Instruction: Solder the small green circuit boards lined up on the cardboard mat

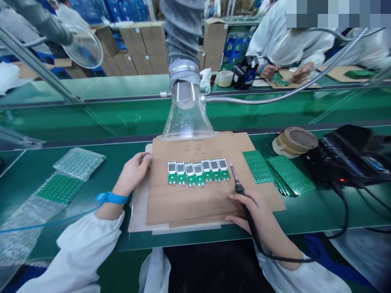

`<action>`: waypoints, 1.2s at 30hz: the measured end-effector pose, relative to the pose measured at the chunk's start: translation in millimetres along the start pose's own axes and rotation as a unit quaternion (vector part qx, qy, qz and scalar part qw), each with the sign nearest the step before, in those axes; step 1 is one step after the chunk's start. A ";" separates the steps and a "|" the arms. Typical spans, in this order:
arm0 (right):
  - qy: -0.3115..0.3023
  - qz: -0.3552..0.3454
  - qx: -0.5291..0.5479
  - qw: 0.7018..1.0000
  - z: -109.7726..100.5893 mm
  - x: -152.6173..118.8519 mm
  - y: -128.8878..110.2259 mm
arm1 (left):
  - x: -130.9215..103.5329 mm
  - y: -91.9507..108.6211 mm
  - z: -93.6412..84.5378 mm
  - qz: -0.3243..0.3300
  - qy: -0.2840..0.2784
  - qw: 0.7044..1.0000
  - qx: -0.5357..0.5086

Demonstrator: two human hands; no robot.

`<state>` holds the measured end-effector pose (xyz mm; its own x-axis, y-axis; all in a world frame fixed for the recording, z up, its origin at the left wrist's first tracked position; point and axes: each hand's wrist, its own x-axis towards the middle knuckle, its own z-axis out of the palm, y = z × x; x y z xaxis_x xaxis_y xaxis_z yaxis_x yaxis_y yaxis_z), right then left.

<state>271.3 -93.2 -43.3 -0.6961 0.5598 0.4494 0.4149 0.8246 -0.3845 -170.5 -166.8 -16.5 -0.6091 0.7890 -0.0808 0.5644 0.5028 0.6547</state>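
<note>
My right hand is closed around a soldering iron, its tip angled up and left, just right of a row of small boards. Those green circuit boards with grey screens lie side by side on a brown cardboard sheet. At the sheet's left edge, my left hand pinches a thin solder wire that points right, apart from the boards. A blue wrist strap circles my left wrist.
A clear fume hood hangs above the cardboard's far edge. To the right are green board panels, a tape roll and a black soldering station. Bubble-wrapped boards lie left. Across the bench, a co-worker's hands handle a board.
</note>
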 end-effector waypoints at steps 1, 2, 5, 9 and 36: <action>-0.005 -0.005 0.000 1.000 1.7 0.0 -0.6 | -0.9 -0.6 -1.0 -0.004 -0.005 1.000 -0.018; -0.013 -0.012 0.001 1.000 2.6 0.8 -0.9 | -3.2 -1.7 -2.9 -0.008 -0.013 0.999 -0.032; -0.036 -0.038 -0.005 0.999 2.0 6.5 0.1 | -20.3 -9.3 -12.1 -0.046 -0.063 0.993 -0.092; -0.035 -0.048 -0.017 0.998 7.5 25.2 1.1 | -63.1 -30.0 -27.6 -0.130 -0.064 0.970 -0.195; 0.130 0.108 0.069 0.983 22.2 65.2 24.0 | -175.6 46.0 24.7 -0.178 -0.382 0.838 -0.345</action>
<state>222.8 -38.7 -41.2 -0.4187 0.7378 0.5295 0.4415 0.6749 -0.5913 -23.8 -273.4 9.2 0.0134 0.7608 -0.6488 -0.1956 0.6383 0.7445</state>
